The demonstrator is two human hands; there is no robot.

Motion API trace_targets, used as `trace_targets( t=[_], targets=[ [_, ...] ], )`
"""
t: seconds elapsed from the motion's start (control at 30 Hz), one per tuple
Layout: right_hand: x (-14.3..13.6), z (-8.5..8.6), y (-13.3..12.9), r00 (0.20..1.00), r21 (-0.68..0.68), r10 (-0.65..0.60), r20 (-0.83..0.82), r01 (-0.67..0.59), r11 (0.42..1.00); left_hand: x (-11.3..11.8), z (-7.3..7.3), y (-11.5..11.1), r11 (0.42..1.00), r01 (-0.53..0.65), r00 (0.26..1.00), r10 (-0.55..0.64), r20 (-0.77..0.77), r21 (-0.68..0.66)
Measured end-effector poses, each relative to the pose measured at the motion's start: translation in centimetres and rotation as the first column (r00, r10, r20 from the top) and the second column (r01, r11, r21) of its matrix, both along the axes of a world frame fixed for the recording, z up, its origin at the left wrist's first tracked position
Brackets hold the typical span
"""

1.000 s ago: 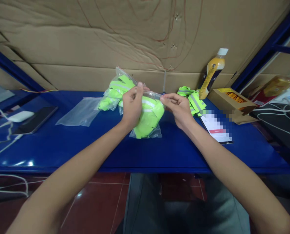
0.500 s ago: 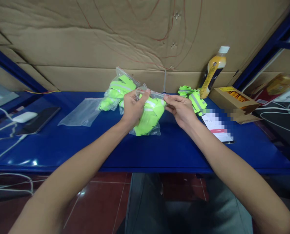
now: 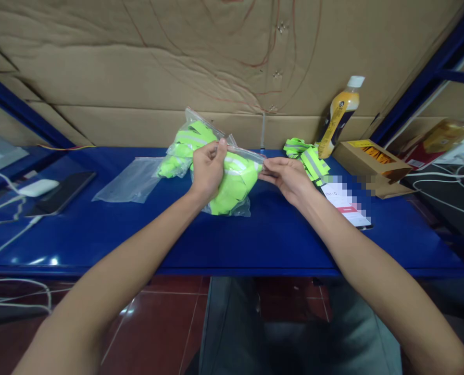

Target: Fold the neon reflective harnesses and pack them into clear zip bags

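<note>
A clear zip bag filled with neon yellow-green reflective strap hangs between my two hands just over the blue table. My left hand pinches the bag's top edge on its left side, thumb up. At the opposite top corner, the fingers of my right hand are closed on the zip edge. Behind my left hand lies another filled zip bag, partly hidden. A flat zip bag with nothing in it rests to the left. Loose reflective straps lie beyond my right hand.
On the right stand a yellow drink bottle and an open cardboard box; a phone with a lit screen lies before them. A dark phone and white cables are at left. Cardboard lines the back.
My left hand has slid left along the bag's top edge, away from my right hand. The bag has shifted slightly left; my right hand still grips its corner.
</note>
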State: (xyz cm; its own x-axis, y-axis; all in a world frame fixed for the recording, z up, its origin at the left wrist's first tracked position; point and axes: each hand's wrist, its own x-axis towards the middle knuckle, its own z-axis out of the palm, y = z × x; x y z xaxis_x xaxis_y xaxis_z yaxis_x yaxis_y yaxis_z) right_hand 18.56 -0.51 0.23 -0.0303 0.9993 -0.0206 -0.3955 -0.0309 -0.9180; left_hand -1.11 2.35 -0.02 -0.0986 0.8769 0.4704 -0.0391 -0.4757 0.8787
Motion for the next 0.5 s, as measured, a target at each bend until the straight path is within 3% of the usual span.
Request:
trace_targets(
  t=[0.17, 0.37, 0.5],
  targets=[
    [-0.9, -0.4, -0.3, 0.993, 0.093, -0.112, 0.034, 0.108, 0.990, -0.1, 0.4, -0.2, 1.000, 0.005, 0.995, -0.005, 0.103, 0.002],
    [-1.3, -0.9, -0.6, 0.999, 0.139, 0.020, 0.039, -0.025, 0.990, 0.3, 0.9, -0.9, 0.998, 0.012, 0.992, -0.004, 0.129, -0.064],
    [-1.5, -1.4, -0.3, 0.993, 0.206, -0.072, 0.094, 0.051, 0.977, 0.4, 0.8, -0.8, 0.994, 0.062, 0.990, -0.050, 0.131, -0.091]
  ],
)
